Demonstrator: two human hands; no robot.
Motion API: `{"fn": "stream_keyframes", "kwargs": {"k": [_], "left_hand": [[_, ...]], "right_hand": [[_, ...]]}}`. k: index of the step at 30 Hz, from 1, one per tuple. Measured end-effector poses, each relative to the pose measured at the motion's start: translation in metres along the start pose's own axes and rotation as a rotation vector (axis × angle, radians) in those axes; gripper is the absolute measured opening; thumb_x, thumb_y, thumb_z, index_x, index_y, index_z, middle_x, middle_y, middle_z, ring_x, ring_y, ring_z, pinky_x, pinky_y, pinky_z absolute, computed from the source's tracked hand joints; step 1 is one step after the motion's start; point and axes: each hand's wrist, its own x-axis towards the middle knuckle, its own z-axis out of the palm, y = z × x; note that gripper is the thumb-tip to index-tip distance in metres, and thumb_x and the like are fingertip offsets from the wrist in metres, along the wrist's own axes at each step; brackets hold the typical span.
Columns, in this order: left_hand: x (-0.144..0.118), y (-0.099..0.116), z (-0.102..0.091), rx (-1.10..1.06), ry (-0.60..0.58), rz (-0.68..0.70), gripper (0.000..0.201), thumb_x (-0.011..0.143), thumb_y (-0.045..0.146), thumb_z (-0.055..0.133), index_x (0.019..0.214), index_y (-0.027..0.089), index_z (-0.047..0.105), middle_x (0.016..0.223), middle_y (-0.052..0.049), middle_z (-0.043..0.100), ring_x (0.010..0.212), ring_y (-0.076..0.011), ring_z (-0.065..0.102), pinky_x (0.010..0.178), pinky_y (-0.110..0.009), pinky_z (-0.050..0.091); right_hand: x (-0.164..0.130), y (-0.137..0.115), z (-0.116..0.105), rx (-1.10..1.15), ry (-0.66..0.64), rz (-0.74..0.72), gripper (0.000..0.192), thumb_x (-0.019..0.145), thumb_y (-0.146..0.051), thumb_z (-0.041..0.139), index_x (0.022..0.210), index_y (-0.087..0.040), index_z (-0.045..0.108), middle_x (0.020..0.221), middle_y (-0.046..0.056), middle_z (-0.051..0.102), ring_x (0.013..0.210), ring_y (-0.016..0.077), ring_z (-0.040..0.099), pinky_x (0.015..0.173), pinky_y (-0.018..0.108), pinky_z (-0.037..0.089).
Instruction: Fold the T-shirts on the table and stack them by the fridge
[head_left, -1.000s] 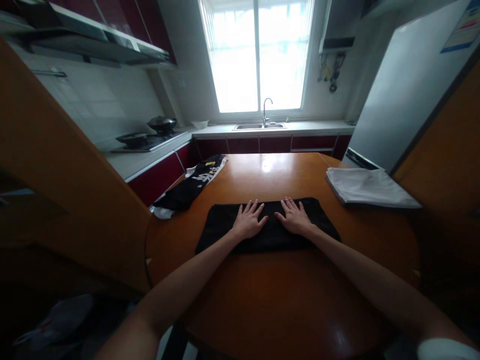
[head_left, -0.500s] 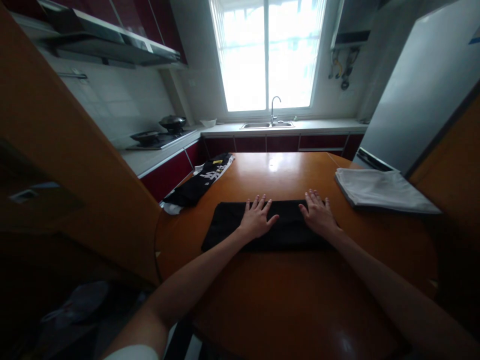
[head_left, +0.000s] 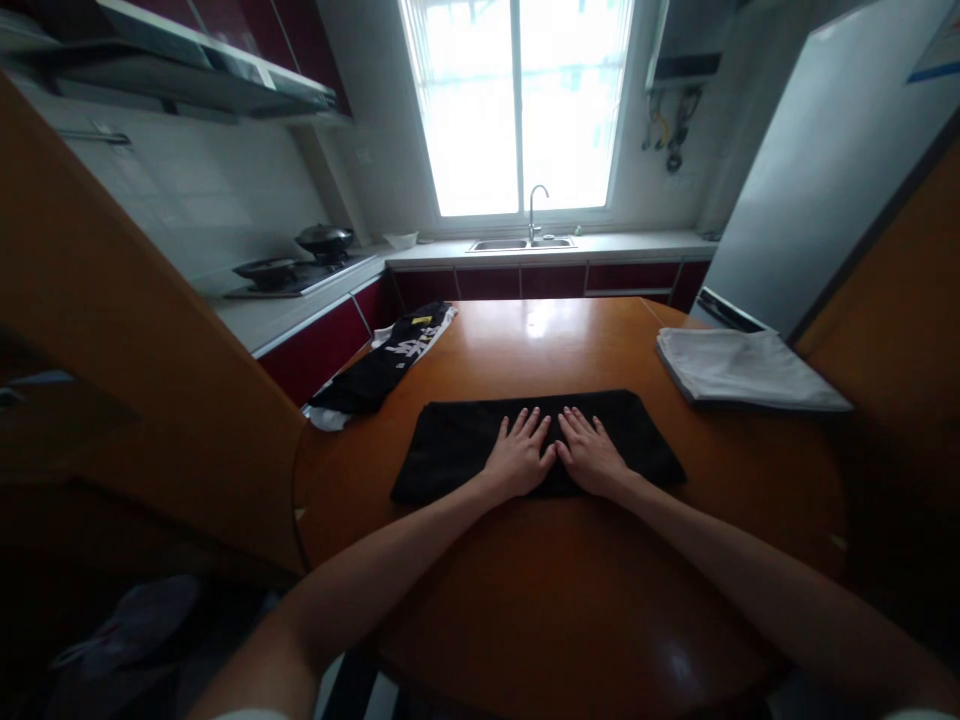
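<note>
Both hands, left hand (head_left: pixel 520 455) and right hand (head_left: pixel 592 455), have drawn together on the black cloth (head_left: pixel 450 445).

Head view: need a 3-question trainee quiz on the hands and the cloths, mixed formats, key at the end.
1. True or false: both hands lie flat, palms down, on the black folded garment.
2. Which cloth lies at the table's far right?
A. a red towel
B. the white folded cloth
C. a blue jacket
3. Fill in: the black printed garment hangs over the ____ edge of the wooden table.

Key
1. True: the left hand and right hand rest side by side at its middle, gripping nothing.
2. B
3. left
</note>
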Motion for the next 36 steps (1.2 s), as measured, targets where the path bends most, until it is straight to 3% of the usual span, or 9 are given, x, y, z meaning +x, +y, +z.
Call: {"fn": "stream_keyframes", "kwargs": {"k": [4,11,15,18,21,26,32,36], "left_hand": [[-0.001,-0.025,-0.008,-0.021,-0.038,-0.051,0.066,0.104,0.057,0.031,0.16,0.021,0.03,0.168,-0.01,0.019,0.156,-0.0309,0.013,0.123,-0.057,0.019],[-0.044,-0.112,-0.026,0.114,0.039,-0.338,0.07,0.104,0.059,0.026,0.159,0.017,0.033,0.167,-0.015,0.02,0.156,-0.0331,0.012,0.122,-0.061,0.013],[-0.06,-0.134,-0.031,0.101,0.018,-0.41,0.072,0.103,0.062,0.026,0.16,0.018,0.031,0.167,-0.016,0.02,0.155,-0.0348,0.016,0.12,-0.064,0.017],[-0.051,-0.125,-0.034,0.14,0.077,-0.392,0.075,0.102,0.063,0.029,0.159,0.015,0.033,0.166,-0.019,0.022,0.155,-0.0362,0.015,0.121,-0.063,0.014],[-0.029,-0.096,-0.036,0.138,0.124,-0.296,0.074,0.102,0.062,0.029,0.159,0.014,0.033,0.166,-0.019,0.024,0.156,-0.0341,0.015,0.123,-0.058,0.014],[0.001,-0.048,-0.024,0.046,0.03,-0.113,0.068,0.104,0.058,0.031,0.16,0.018,0.033,0.167,-0.012,0.022,0.156,-0.0302,0.016,0.124,-0.056,0.017],[0.001,-0.043,-0.01,0.038,0.02,-0.119,0.069,0.102,0.059,0.034,0.158,0.018,0.037,0.167,-0.012,0.023,0.156,-0.0309,0.016,0.125,-0.055,0.015],[0.001,-0.045,-0.01,0.03,0.02,-0.122,0.069,0.102,0.06,0.034,0.158,0.019,0.036,0.167,-0.012,0.023,0.156,-0.0308,0.016,0.124,-0.055,0.015]], "right_hand": [[-0.001,-0.003,-0.003,0.003,0.02,0.011,0.062,0.101,-0.036,0.033,0.156,-0.007,0.037,0.165,0.015,0.027,0.155,0.0256,0.02,0.124,0.05,0.015],[-0.001,-0.003,0.001,0.013,0.033,0.002,0.063,0.101,-0.037,0.032,0.156,-0.005,0.037,0.165,0.015,0.027,0.155,0.0255,0.02,0.124,0.051,0.015],[-0.001,-0.002,0.004,0.001,0.039,-0.002,0.064,0.101,-0.037,0.032,0.156,-0.004,0.037,0.165,0.015,0.026,0.155,0.0265,0.02,0.124,0.052,0.015],[-0.001,-0.002,0.004,0.0,0.032,-0.004,0.063,0.101,-0.036,0.032,0.156,-0.005,0.037,0.165,0.015,0.026,0.155,0.0265,0.02,0.124,0.052,0.015],[-0.001,-0.002,0.003,0.004,0.029,-0.002,0.063,0.101,-0.036,0.033,0.156,-0.006,0.037,0.165,0.016,0.027,0.155,0.0264,0.02,0.124,0.052,0.015],[0.0,-0.001,0.001,0.001,0.014,0.012,0.063,0.101,-0.037,0.034,0.156,-0.008,0.037,0.166,0.015,0.025,0.155,0.0262,0.02,0.124,0.051,0.015],[0.005,-0.001,-0.005,0.055,-0.035,0.048,0.062,0.102,-0.038,0.032,0.157,-0.01,0.037,0.166,0.014,0.024,0.155,0.026,0.017,0.124,0.051,0.015],[0.015,0.009,-0.012,0.074,0.014,0.081,0.061,0.104,-0.039,0.029,0.157,-0.011,0.036,0.167,0.014,0.022,0.156,0.027,0.017,0.123,0.054,0.019]]}}
